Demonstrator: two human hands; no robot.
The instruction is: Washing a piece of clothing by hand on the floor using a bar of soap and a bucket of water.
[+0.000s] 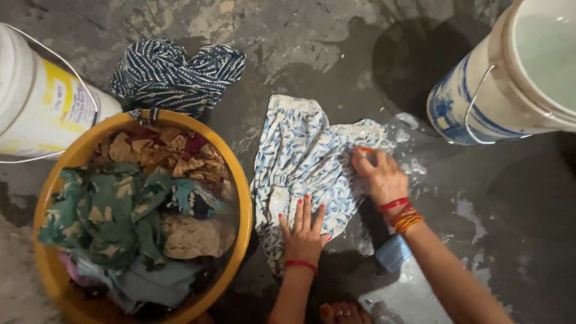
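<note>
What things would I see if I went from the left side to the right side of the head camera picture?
White and yellow bucket → yellow tub of clothes → blue leaf-print cloth → left hand → right hand → white and blue bucket.

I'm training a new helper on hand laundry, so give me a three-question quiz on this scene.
1. True or false: the left hand lies flat on the white cloth with blue leaves.
2. Where is the dark blue striped cloth? A) in the yellow tub B) on the floor behind the tub C) in the blue and white bucket
3. Fill in: the right hand presses on the cloth's ____ edge.

Key: 1 true; 2 B; 3 right
</note>
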